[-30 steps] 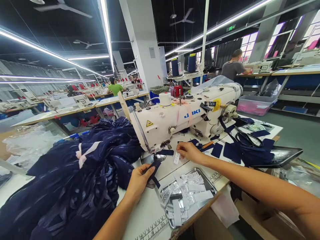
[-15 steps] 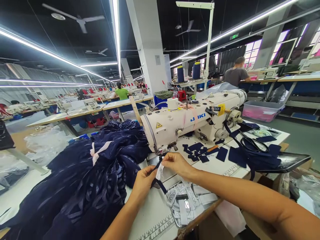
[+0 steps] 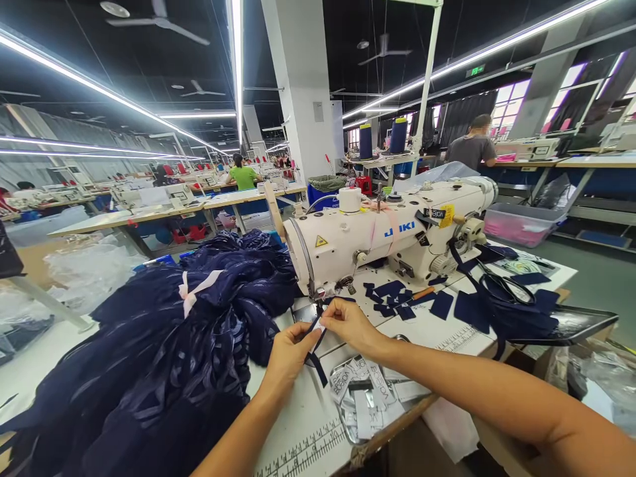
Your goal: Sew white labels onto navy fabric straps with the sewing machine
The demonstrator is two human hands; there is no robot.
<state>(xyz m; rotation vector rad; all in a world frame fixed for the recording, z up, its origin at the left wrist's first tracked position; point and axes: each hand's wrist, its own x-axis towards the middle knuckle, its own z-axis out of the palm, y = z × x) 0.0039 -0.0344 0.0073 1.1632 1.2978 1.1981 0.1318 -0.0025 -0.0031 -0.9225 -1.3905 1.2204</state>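
Observation:
Close under the needle end of a white sewing machine (image 3: 338, 242), my two hands meet at a navy fabric strip (image 3: 318, 370). My left hand (image 3: 291, 351) pinches the strip from the left. Between the fingertips of my right hand (image 3: 352, 324) is a white label (image 3: 320, 326), mostly covered by the fingers and lying against the strip. The strip's loose end hangs below my left fingers. Nearest to my right forearm, a metal tray (image 3: 342, 424) holds several white printed labels (image 3: 381, 391).
A large heap of navy garments (image 3: 199, 338) tied with a pale ribbon (image 3: 189, 298) fills the left. Navy scraps (image 3: 392, 291), an orange-handled tool (image 3: 422, 293) and black scissors (image 3: 507, 289) lie to the right of the machine. Two people sit at machines farther off.
The white label, which stood out plainly before, is now mostly hidden under my fingers against the strip. My left thumb has come closer to the right fingertips. The view has shifted slightly.

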